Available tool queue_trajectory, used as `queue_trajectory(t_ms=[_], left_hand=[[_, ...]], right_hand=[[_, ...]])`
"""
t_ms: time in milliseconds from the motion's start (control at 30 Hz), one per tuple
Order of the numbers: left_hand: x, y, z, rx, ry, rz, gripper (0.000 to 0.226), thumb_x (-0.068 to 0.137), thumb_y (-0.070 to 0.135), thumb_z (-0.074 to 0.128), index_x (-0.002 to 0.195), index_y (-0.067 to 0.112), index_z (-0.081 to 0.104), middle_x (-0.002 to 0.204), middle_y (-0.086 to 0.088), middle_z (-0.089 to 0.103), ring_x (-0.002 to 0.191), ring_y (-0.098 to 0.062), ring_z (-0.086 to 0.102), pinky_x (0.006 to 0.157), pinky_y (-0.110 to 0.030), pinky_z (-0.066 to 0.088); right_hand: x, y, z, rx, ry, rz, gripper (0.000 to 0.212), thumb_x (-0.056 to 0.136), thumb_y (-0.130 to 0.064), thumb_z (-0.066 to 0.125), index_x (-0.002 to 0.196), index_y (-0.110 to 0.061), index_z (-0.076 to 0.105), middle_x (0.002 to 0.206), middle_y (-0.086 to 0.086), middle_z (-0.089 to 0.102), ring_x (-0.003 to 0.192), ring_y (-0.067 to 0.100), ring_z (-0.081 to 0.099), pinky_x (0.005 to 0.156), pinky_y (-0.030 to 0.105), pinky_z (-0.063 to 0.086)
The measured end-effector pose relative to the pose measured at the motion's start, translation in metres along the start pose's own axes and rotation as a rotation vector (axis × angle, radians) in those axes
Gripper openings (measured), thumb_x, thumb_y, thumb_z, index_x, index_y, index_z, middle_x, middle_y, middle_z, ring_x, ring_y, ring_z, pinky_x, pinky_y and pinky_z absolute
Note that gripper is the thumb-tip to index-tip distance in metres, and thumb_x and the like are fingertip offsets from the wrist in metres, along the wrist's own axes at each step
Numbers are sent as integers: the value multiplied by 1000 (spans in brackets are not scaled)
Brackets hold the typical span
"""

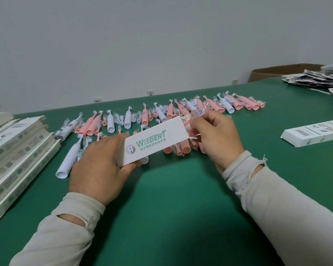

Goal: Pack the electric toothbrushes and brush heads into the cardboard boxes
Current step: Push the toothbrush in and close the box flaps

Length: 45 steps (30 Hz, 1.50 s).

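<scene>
Green table (181, 198), left hand (98, 166) gripping box (154, 142), right fingers (204, 120) pinching wrapped brush head (197, 113)

Even, soft light; faint shadows under the sleeves (wide-angle bending at edges).

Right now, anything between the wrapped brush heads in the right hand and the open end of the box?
Nothing visible. The left hand holds the Wisdent box clear of the table; the right hand pinches clear-wrapped brush heads right at the box's far end. The end flap looks folded open beside them; the opening itself faces away, unseen.
</scene>
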State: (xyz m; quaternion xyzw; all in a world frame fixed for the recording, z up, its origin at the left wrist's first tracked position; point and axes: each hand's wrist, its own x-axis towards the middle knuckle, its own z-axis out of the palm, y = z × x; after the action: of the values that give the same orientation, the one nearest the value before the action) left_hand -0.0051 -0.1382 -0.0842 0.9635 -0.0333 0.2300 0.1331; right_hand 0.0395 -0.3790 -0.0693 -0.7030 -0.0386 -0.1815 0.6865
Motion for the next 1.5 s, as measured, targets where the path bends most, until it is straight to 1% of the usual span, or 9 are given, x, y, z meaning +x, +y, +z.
queue_trajectory(t_ms=[67,167,367,733,833,967,1133,1267,1500], left_hand=[[0,1,0,-6,4,8,60,77,62,64,131,41,47,115,11,63,101,-18,53,73,-40,51],[1,1,0,-14,5,10,61,77,62,63,131,39,48,114,10,63,102,-19,54,73,-39,49],[1,-2,1,-7,-6,7,61,79,60,67,133,40,47,114,11,62,101,-17,52,72,-37,47],[0,0,1,0,-16,4,60,79,61,66,132,40,47,112,11,62,99,-17,52,72,-39,50],[1,-1,1,-1,-10,1,60,79,59,67,132,39,47,113,10,62,99,-18,52,73,-40,51],[1,-2,1,-20,8,-10,59,79,57,69,131,40,47,114,9,63,101,-19,54,73,-40,50],[1,-3,1,-20,5,-13,60,78,58,68,132,40,48,115,10,63,103,-20,55,74,-39,49],[1,-2,2,-12,-3,-14,61,79,59,68,133,39,48,116,9,63,103,-20,54,75,-41,51],[2,-3,0,-20,-9,-22,59,79,61,67,130,40,47,114,11,63,101,-18,55,74,-42,54]], right_hand=[[2,2,-2,-28,20,-43,6,81,-25,70,84,-25,65,73,2,66,63,16,63,61,33,50],[4,6,-4,-12,66,-27,43,83,-17,75,112,-32,48,82,1,70,74,16,73,78,40,58],[1,5,-2,-3,20,-34,33,76,-19,82,95,-25,56,69,-1,71,64,18,72,69,44,61],[-1,4,-1,-80,79,-74,38,80,-19,80,93,-37,50,82,0,71,78,26,72,76,54,59],[1,4,-1,-108,99,-93,29,79,-18,81,91,-33,59,96,-9,64,86,27,69,80,44,58],[0,6,-1,-92,64,-79,21,84,-20,76,98,-32,67,105,-16,65,71,3,63,64,21,51],[1,5,-2,-184,52,-141,28,86,-25,75,111,-33,64,97,-8,59,66,-3,54,67,12,46],[1,3,-5,-85,94,-135,44,78,-18,84,102,-33,50,93,-8,56,69,4,59,73,23,55],[2,6,-3,-59,41,-108,21,83,-21,74,98,-34,66,107,-4,69,83,9,71,76,28,57]])
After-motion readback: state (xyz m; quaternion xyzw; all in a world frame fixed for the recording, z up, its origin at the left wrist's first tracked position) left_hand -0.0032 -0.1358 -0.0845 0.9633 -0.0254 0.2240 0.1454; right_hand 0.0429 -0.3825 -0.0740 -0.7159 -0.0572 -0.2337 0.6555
